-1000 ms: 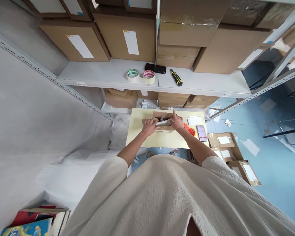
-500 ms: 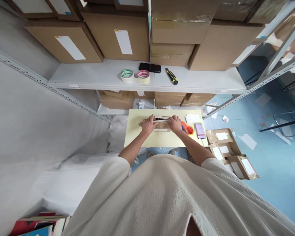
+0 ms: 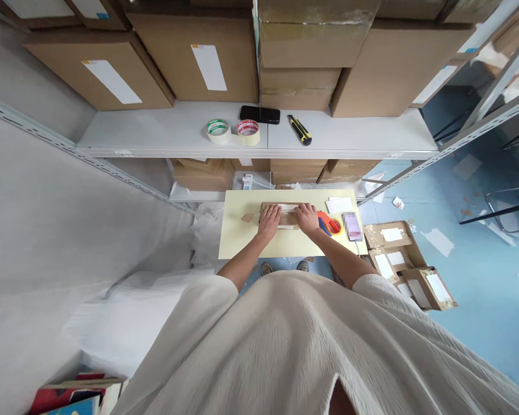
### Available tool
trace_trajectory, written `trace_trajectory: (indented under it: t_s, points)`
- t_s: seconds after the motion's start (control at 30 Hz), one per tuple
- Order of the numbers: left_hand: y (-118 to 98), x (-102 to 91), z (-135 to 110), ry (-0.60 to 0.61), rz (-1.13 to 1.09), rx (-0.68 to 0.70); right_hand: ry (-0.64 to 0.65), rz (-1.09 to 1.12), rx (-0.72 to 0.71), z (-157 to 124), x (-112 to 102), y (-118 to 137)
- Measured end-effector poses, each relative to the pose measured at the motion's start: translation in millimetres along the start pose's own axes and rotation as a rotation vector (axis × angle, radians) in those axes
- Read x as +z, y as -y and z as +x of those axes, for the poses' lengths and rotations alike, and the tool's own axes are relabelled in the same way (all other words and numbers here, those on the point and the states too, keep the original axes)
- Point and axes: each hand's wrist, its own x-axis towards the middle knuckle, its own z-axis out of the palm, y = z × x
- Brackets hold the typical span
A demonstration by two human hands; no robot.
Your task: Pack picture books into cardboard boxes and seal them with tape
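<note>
A small brown cardboard box lies on a pale yellow table. My left hand rests flat on its left part, fingers stretched out. My right hand presses flat on its right part, fingers spread. The box's flaps look folded down under both palms. A red and orange tape dispenser sits just right of my right hand.
White paper slips and a blurred card stack lie at the table's right. The shelf above holds two tape rolls, a black phone, a yellow utility knife and large cartons. Small boxes stand on the blue floor.
The open flaps of the small box have been folded down. Both hands moved from its ends onto its top and now lie flat on it.
</note>
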Motion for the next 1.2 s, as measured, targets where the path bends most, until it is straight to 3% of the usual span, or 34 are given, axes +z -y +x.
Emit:
trace_trajectory:
  t_s: [0.27,0.4,0.5,0.6,0.7,0.87,1.07,1.2]
  points:
    - [-6.7,12.4,-4.5,-0.046,-0.037,0.027,-0.003,0.066,-0.010,1.8,-0.5,4.2]
    - [-3.0,13.5,-2.6,-0.028,-0.035,0.017,-0.065,0.237,0.047,-7.2,-1.2,-13.5]
    - [-1.9,13.4,-1.3,-0.034,-0.028,0.019,-0.123,0.274,0.253,-27.2,6.2,-46.9]
    - [-3.1,13.2,-1.7,-0.027,-0.011,0.000,-0.015,0.218,0.529,-49.4,21.6,-83.1]
    - [-4.2,12.8,-1.7,-0.006,0.010,-0.016,0.041,0.213,0.518,-62.1,36.7,-104.7]
    - [-5.8,8.3,-0.4,0.020,0.030,-0.023,0.224,0.214,0.649,-64.7,48.4,-108.2]
    - [-9.6,-0.9,-0.6,0.017,0.025,-0.033,0.127,0.284,0.575,-76.6,54.3,-120.2]
    - [-9.2,-4.1,-0.2,0.010,0.010,-0.034,0.114,0.339,0.594,-82.8,36.3,-139.9]
